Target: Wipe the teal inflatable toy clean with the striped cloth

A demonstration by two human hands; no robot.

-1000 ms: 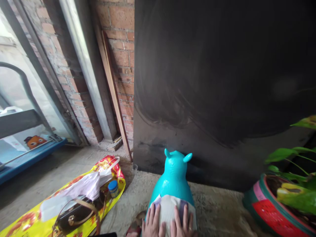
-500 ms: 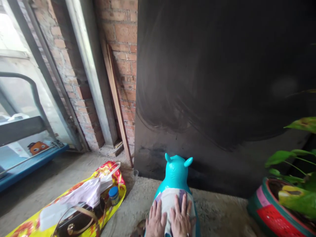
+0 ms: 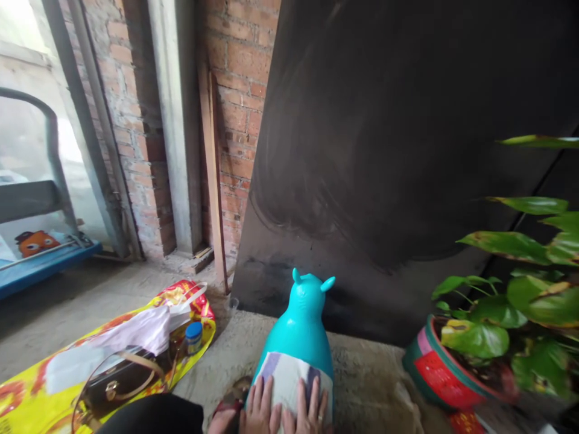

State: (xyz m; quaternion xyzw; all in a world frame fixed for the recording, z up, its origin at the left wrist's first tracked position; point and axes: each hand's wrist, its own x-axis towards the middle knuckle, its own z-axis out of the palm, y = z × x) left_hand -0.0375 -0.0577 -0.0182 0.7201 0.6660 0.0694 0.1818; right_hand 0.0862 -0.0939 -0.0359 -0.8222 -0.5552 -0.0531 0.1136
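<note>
A turquoise inflatable animal toy point(image 3: 296, 328) with two small ears stands on the floor, its head toward the black board. Across its back lies a white cloth with purple stripes point(image 3: 284, 371). My left hand point(image 3: 261, 410) rests flat on the cloth, fingers stretched out. Beside it, my right hand point(image 3: 309, 410) also presses flat on the cloth, with a ring on one finger. The lower parts of both hands run off the bottom edge of the view.
At left, a yellow-red plastic sheet point(image 3: 27, 386) holds a brown handbag point(image 3: 108, 386), a pale cloth point(image 3: 140, 328) and a blue-lidded jar point(image 3: 193, 337). A potted plant point(image 3: 446, 374) stands right. Behind are a black board point(image 3: 362, 150), a wooden plank point(image 3: 215, 181) and a blue trolley point(image 3: 49, 265).
My hands and the cloth have slid back toward me along the toy, baring more turquoise. The view has shifted, showing more of the plant and a dark-clothed knee at the bottom.
</note>
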